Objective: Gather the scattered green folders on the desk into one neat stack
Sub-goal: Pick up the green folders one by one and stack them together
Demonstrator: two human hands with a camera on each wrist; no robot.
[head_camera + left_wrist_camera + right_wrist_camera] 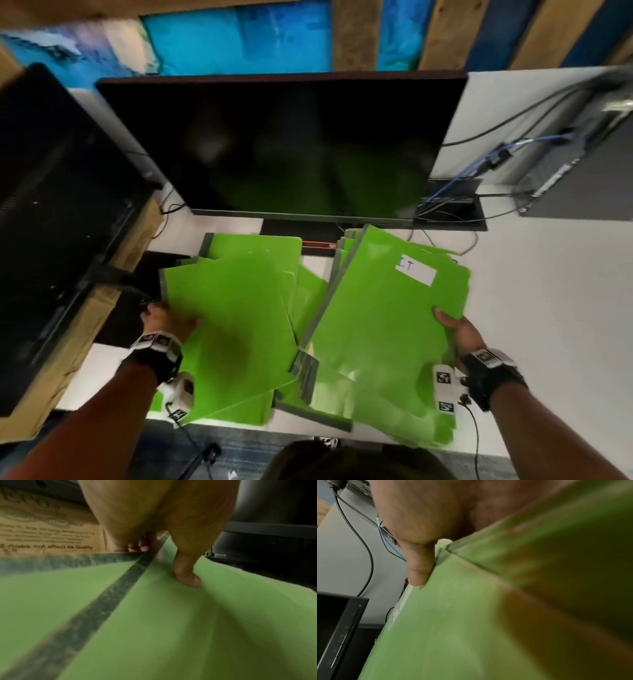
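Two loose piles of green folders with grey spines lie on the white desk [548, 308] in front of the monitor. My left hand [168, 320] grips the left pile [233, 325] at its left edge, thumb [187, 574] on top and fingers beneath the spine. My right hand [457, 329] holds the right edge of the right pile [383, 325], whose top folder bears a white label [416, 272] marked "IT"; the thumb [419, 566] lies on the folder's face [462, 615]. Both piles overlap at the middle and are fanned unevenly.
A dark monitor [281, 144] stands right behind the folders. A black case on a cardboard box [85, 329] crowds the left side. Cables [507, 154] and a grey computer [579, 171] lie at the back right. The desk's front edge runs just under the folders.
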